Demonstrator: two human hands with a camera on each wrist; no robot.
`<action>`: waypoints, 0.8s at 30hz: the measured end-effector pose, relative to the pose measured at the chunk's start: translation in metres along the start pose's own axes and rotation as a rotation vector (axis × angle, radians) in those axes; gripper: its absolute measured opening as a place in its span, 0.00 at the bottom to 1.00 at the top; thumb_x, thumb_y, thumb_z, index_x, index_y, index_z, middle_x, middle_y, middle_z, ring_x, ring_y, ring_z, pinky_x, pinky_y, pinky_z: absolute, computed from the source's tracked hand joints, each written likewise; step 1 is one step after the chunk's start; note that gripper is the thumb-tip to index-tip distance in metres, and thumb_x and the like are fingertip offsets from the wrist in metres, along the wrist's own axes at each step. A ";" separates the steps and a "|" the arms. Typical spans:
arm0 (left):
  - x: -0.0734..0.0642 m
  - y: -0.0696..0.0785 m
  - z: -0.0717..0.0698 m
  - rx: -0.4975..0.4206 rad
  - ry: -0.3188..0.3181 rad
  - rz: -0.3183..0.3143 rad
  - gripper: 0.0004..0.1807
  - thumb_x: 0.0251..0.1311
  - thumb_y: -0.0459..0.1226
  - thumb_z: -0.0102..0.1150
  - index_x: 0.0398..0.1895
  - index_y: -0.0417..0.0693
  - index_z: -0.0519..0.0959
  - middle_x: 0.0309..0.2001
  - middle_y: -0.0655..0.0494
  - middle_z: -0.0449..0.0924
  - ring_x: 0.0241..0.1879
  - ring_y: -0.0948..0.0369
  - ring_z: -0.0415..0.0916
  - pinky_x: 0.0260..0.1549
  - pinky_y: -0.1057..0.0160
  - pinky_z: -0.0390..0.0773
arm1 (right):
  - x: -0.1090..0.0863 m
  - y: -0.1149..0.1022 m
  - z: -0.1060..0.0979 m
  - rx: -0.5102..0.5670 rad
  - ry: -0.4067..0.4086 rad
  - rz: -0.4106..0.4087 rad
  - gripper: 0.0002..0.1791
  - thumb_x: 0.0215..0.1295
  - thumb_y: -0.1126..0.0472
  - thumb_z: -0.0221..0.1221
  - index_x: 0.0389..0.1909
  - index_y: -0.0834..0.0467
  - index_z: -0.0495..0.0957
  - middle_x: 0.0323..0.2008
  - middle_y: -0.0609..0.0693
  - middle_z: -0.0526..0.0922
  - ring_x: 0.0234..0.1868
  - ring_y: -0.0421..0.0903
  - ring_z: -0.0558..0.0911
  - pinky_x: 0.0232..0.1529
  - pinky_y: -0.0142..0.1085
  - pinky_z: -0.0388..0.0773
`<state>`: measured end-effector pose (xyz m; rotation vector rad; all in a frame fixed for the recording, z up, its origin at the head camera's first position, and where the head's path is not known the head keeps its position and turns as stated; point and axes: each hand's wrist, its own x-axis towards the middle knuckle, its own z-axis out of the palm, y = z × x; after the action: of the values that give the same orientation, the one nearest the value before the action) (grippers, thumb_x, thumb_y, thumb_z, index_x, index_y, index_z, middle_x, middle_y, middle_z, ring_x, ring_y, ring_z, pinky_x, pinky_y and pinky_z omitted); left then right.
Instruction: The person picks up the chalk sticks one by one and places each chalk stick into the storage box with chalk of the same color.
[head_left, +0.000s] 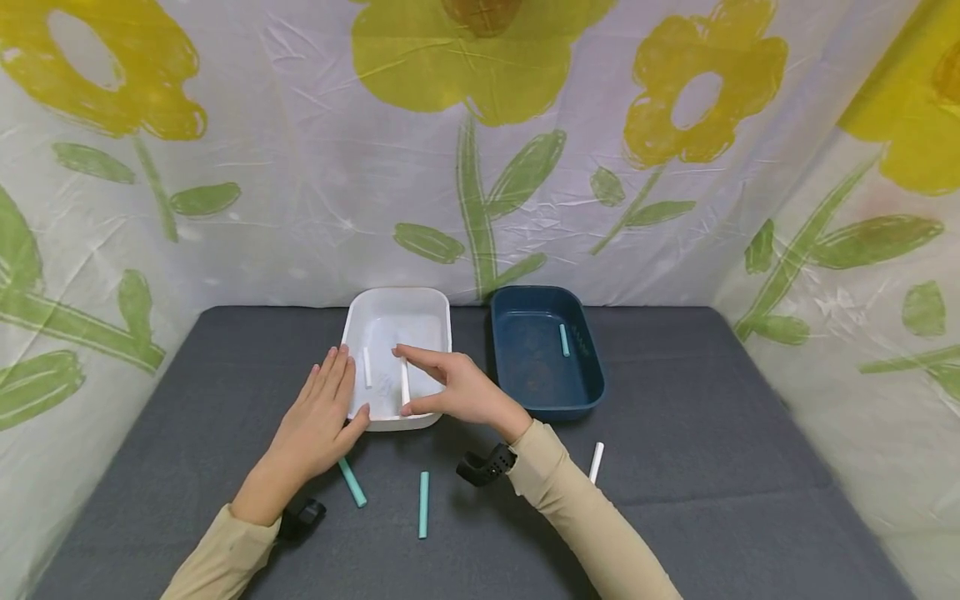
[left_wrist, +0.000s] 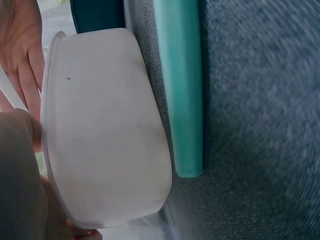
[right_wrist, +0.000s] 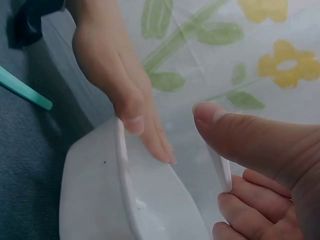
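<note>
A white stick of chalk (head_left: 405,383) is held lengthwise between the thumb and fingers of my right hand (head_left: 467,390), over the white tray (head_left: 397,423). The right wrist view also shows this white chalk (right_wrist: 222,172) between thumb and fingers. Another white chalk (head_left: 367,367) lies inside the tray at its left. My left hand (head_left: 313,423), fingers straight and together, rests at the tray's left rim. Close by that hand, a teal chalk (head_left: 352,483) lies on the cloth, its far end hidden; the left wrist view shows the teal chalk (left_wrist: 186,100) beside the tray's wall.
To the right of the white tray stands a dark blue tray (head_left: 547,411) with a short teal chalk (head_left: 564,340) in it. A second teal chalk (head_left: 423,505) lies in front on the grey cloth (head_left: 712,500). One white chalk (head_left: 597,461) is partly hidden by the right sleeve.
</note>
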<state>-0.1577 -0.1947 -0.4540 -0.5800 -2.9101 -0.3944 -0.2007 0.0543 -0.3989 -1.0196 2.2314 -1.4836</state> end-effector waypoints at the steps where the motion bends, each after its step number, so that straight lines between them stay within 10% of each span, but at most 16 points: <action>1: 0.001 0.000 0.000 -0.001 0.002 0.003 0.40 0.72 0.47 0.44 0.73 0.24 0.50 0.77 0.34 0.41 0.77 0.43 0.37 0.73 0.46 0.41 | 0.003 0.000 0.000 0.004 0.004 0.003 0.45 0.56 0.65 0.72 0.74 0.59 0.62 0.72 0.51 0.65 0.72 0.38 0.63 0.68 0.33 0.63; 10: 0.001 0.001 0.003 -0.008 -0.002 0.007 0.39 0.72 0.46 0.42 0.73 0.23 0.50 0.77 0.33 0.40 0.77 0.43 0.35 0.73 0.45 0.41 | 0.028 0.010 0.000 0.037 0.024 0.028 0.44 0.57 0.65 0.71 0.74 0.59 0.62 0.73 0.54 0.64 0.72 0.40 0.63 0.69 0.41 0.63; 24: 0.002 0.002 0.002 -0.012 0.000 0.013 0.39 0.72 0.45 0.44 0.73 0.23 0.50 0.77 0.33 0.40 0.77 0.43 0.35 0.74 0.46 0.40 | 0.059 0.027 -0.006 -0.021 0.080 0.153 0.44 0.56 0.62 0.72 0.73 0.62 0.64 0.71 0.51 0.67 0.71 0.40 0.66 0.65 0.27 0.65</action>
<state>-0.1592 -0.1917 -0.4556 -0.5998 -2.9042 -0.4102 -0.2566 0.0242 -0.4111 -0.7878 2.3267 -1.4620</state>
